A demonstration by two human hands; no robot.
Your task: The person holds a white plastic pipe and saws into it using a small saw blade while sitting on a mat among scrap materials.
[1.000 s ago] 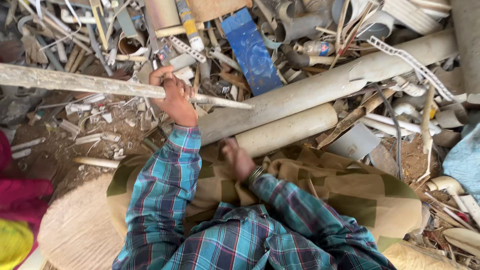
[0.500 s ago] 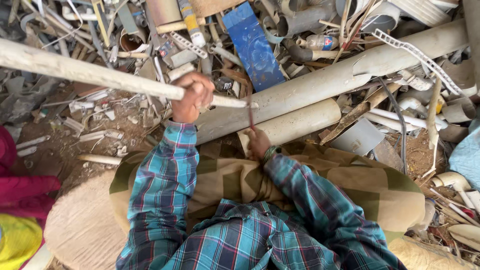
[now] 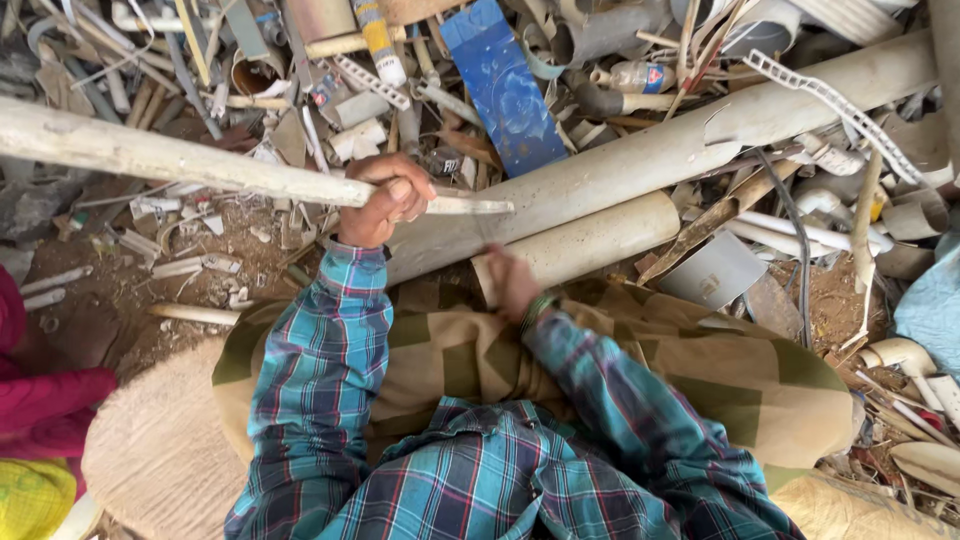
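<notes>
My left hand (image 3: 385,200) is closed around a long, dirty white pipe (image 3: 150,155). The pipe runs off to the left edge, and its flattened, split end pokes out to the right of my fist. My right hand (image 3: 510,282) is blurred and low, against the near end of a short beige pipe (image 3: 590,240) that lies across my lap. Its fingers and whatever they may hold cannot be made out. Both arms wear blue-green plaid sleeves, and a green bangle sits on the right wrist.
A thick grey pipe (image 3: 700,135) slants up to the right behind the short one. Scrap plastic, a blue board (image 3: 505,85), a bottle (image 3: 640,75) and pipe fittings (image 3: 900,355) lie piled around. A woven sack (image 3: 150,450) and another person's pink sleeve (image 3: 40,400) are at lower left.
My left hand has drawn the long white pipe rightward and lifted it. My right hand rose with a thin dark tool half a second ago and has come down to the short pipe's end.
</notes>
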